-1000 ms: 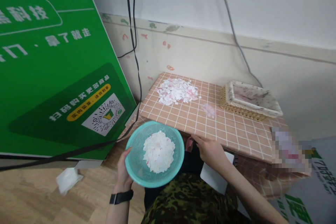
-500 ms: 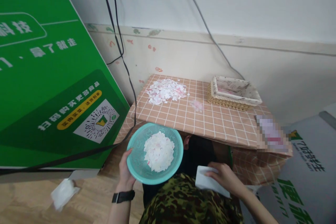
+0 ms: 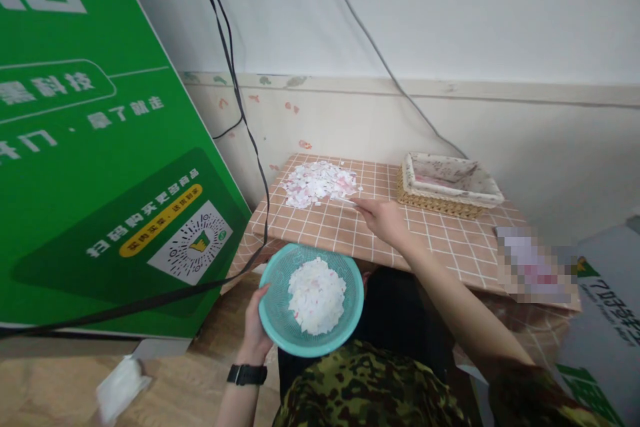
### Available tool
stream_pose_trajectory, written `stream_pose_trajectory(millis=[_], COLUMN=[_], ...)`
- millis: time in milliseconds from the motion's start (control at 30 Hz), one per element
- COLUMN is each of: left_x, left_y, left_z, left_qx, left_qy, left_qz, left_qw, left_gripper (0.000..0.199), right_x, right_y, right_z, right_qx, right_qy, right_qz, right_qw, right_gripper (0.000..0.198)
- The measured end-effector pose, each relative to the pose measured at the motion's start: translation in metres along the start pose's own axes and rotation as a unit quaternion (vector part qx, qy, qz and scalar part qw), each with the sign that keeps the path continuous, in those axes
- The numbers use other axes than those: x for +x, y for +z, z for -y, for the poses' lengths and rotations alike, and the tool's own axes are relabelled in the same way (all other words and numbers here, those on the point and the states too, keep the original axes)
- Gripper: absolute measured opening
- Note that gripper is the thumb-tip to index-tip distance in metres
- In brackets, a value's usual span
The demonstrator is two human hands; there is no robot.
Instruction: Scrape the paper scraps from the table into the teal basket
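Observation:
My left hand (image 3: 257, 325) grips the left rim of a teal plastic colander (image 3: 273, 323), held just below the table's front edge. A heap of small white paper scraps (image 3: 317, 297), a few with pink marks, lies inside it. My right hand (image 3: 384, 220) reaches over the table, closed on a flat white card (image 3: 345, 200) seen nearly edge-on. The card's tip is at the lower right edge of a loose pile of white and pinkish paper scraps (image 3: 320, 181) on the tabletop. My right hand covers part of the cloth beside the pile.
A checked brown cloth covers the table (image 3: 440, 247). At its back right stands a lined wicker basket (image 3: 450, 203); a blurred-out flat object (image 3: 533, 263) lies at the right corner. A black cable (image 3: 267, 203) hangs before the green panel (image 3: 125, 180). A white bag (image 3: 121, 383) lies on the floor.
My right hand has moved from near my lap up to the tabletop pile, carrying the white card. The colander stays in my left hand, slightly further right and lower in view.

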State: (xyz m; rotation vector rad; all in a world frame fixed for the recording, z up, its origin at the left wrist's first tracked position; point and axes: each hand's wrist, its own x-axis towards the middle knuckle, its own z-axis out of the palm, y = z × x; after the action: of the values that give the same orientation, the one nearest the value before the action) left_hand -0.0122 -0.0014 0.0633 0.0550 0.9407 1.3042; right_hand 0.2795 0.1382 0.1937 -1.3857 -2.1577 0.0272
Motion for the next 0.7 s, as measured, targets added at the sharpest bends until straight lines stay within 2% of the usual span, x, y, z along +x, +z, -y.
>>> stream_pose_trajectory(millis=[67, 133, 233, 300, 400, 500, 600, 700], left_x=[0.001, 0.002, 0.005, 0.007, 0.011, 0.017, 0.021, 0.024], left_y=[0.0, 0.0, -0.003, -0.006, -0.008, -0.006, -0.004, -0.008], left_z=[0.0, 0.002, 0.009, 0.016, 0.024, 0.026, 0.026, 0.028], left_qx=[-0.001, -0.004, -0.009, -0.017, -0.028, -0.026, -0.021, -0.017], left_qy=[0.006, 0.009, 0.01, 0.009, 0.011, 0.017, 0.016, 0.023], left_qz=[0.0, 0.001, 0.0, 0.001, 0.001, -0.006, -0.007, -0.019], left_qw=[1.0, 1.0, 1.0, 1.0, 1.0, 1.0, 1.0, 0.999], left_gripper=[0.024, 0.023, 0.024, 0.022, 0.019, 0.018, 0.018, 0.015], right_x=[0.005, -0.003, -0.021, -0.026, -0.018, -0.002, 0.008, 0.009], right_y=[0.017, 0.027, 0.025, 0.018, 0.009, 0.017, 0.037, 0.049], right_z=[0.001, 0.002, 0.002, 0.0, 0.001, 0.012, 0.023, 0.013], right_qx=[-0.004, 0.004, 0.029, 0.034, 0.027, 0.069, 0.142, 0.166], right_qy=[-0.038, -0.065, -0.087, -0.085, -0.04, 0.023, 0.06, 0.109], right_qz=[0.035, 0.063, 0.088, 0.082, 0.026, -0.031, -0.007, 0.015], right_qw=[0.999, 0.996, 0.992, 0.992, 0.998, 0.997, 0.988, 0.98], right_gripper=[0.032, 0.033, 0.036, 0.035, 0.031, 0.034, 0.032, 0.031])
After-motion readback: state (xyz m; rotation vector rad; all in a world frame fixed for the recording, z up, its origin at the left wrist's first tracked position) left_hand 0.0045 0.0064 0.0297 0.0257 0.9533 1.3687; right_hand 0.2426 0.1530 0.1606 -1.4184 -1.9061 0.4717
